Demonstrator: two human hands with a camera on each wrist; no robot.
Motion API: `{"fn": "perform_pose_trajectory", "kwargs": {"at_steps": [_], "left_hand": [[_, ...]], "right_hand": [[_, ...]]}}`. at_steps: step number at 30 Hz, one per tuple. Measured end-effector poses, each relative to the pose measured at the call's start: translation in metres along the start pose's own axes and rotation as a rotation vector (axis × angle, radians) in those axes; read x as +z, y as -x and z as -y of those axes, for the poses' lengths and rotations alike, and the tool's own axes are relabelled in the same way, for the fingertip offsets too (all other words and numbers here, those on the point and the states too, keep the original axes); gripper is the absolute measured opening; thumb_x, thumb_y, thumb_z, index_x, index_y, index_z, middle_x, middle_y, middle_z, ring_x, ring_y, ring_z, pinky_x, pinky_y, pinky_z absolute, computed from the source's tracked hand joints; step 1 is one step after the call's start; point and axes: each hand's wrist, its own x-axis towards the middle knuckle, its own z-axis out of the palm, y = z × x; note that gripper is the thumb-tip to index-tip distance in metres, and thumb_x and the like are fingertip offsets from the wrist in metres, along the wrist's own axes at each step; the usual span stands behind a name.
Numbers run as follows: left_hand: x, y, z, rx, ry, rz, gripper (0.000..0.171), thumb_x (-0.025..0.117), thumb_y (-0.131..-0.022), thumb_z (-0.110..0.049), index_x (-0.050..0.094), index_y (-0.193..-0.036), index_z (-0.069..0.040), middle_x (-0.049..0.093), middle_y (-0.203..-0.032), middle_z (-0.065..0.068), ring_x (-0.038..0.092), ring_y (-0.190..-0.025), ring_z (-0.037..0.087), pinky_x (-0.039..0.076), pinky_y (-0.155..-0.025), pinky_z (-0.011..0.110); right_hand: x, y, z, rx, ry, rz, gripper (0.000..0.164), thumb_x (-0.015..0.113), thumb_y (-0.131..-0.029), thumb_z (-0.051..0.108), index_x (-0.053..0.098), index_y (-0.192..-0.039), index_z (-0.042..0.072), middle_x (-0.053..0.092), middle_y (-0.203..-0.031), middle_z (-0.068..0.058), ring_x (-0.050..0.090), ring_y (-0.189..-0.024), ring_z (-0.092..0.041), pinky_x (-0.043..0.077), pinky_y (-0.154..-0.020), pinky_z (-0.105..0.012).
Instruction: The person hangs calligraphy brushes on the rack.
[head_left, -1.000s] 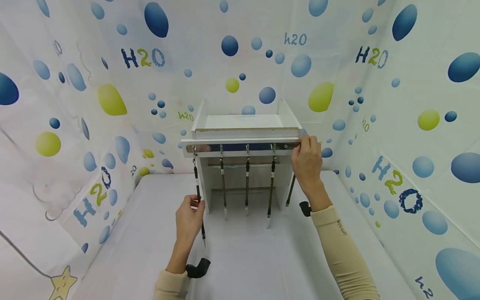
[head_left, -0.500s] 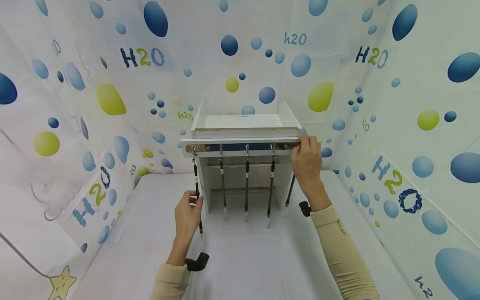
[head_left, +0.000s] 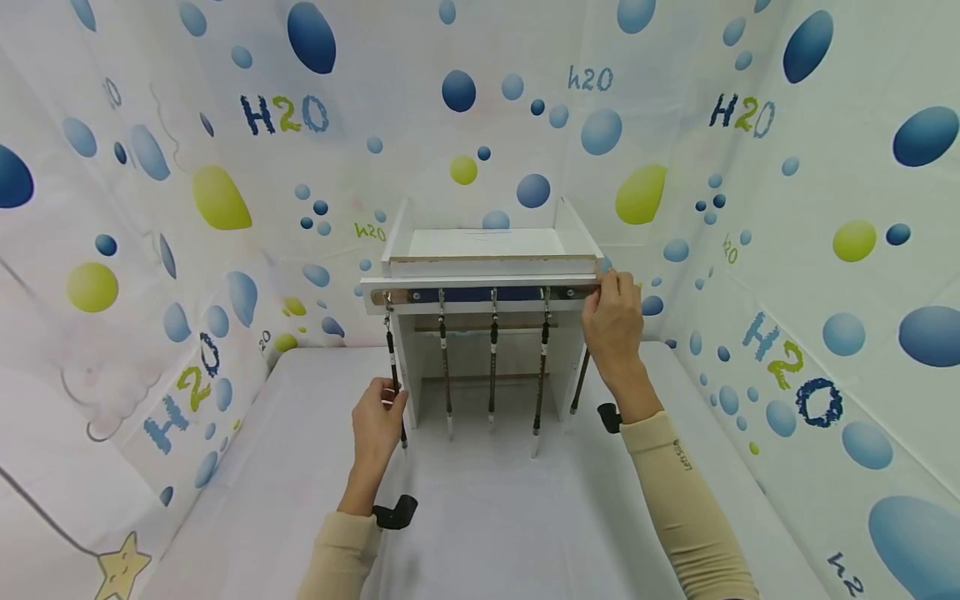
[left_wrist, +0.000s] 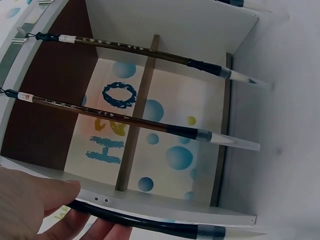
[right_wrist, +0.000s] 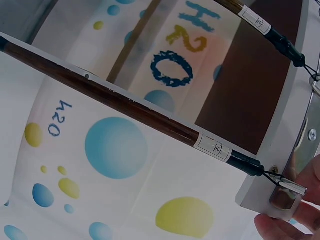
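A white wooden stand carries a front hook rack [head_left: 465, 295] with a metal strip, from which several calligraphy brushes hang. My left hand [head_left: 377, 421] pinches the leftmost calligraphy brush [left_wrist: 150, 220] at its dark handle, thumb against curled fingers; its pale bristle tip points down past the hand. That brush's loop is on the strip's left hook. My right hand [head_left: 617, 321] grips the right end of the rack board, fingertips at the metal strip [right_wrist: 300, 175]. Close beside those fingers, the rightmost calligraphy brush [right_wrist: 125, 106] hangs by its black loop from the end hook.
Between the hands hang a calligraphy brush [head_left: 446, 367], another brush [head_left: 492, 367] and a third brush [head_left: 542, 375]. A low-walled white tray [head_left: 495, 267] tops the stand. White cloth [head_left: 495, 517] lies beneath, and bubble-printed walls surround it.
My left hand has risen slightly along with the brush, whose lower end has swung back toward the stand. The right hand keeps its place on the rack's end.
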Motion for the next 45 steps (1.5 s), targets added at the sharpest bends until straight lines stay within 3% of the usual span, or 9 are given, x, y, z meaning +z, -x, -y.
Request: {"fn": "perform_pose_trajectory", "kwargs": {"at_steps": [16, 34, 45], "left_hand": [[0.01, -0.018, 0.009, 0.014, 0.027, -0.027, 0.017, 0.066, -0.094, -0.008, 0.063, -0.107, 0.003, 0.07, -0.1, 0.023, 0.069, -0.089, 0.036, 0.056, -0.079, 0.048], [0.011, -0.017, 0.006, -0.031, 0.037, -0.018, 0.022, 0.066, -0.094, -0.012, 0.063, -0.11, 0.003, 0.069, -0.103, 0.023, 0.068, -0.09, 0.036, 0.055, -0.08, 0.047], [0.011, -0.018, 0.007, -0.015, 0.055, -0.026, 0.024, 0.065, -0.095, -0.014, 0.063, -0.109, 0.004, 0.069, -0.102, 0.023, 0.067, -0.09, 0.035, 0.054, -0.082, 0.047]], "right_hand": [[0.0, 0.001, 0.002, -0.004, 0.006, -0.021, 0.024, 0.057, -0.093, -0.001, 0.065, -0.114, -0.009, 0.06, -0.103, -0.026, 0.062, -0.089, -0.041, 0.058, -0.076, -0.049], [-0.001, 0.0, 0.002, -0.007, 0.007, -0.018, 0.024, 0.057, -0.094, -0.001, 0.065, -0.116, -0.01, 0.06, -0.106, -0.027, 0.062, -0.092, -0.042, 0.058, -0.079, -0.049], [-0.001, 0.002, 0.002, -0.016, 0.011, -0.017, 0.025, 0.057, -0.094, -0.002, 0.064, -0.117, -0.009, 0.061, -0.108, -0.027, 0.062, -0.094, -0.042, 0.059, -0.081, -0.048]]}}
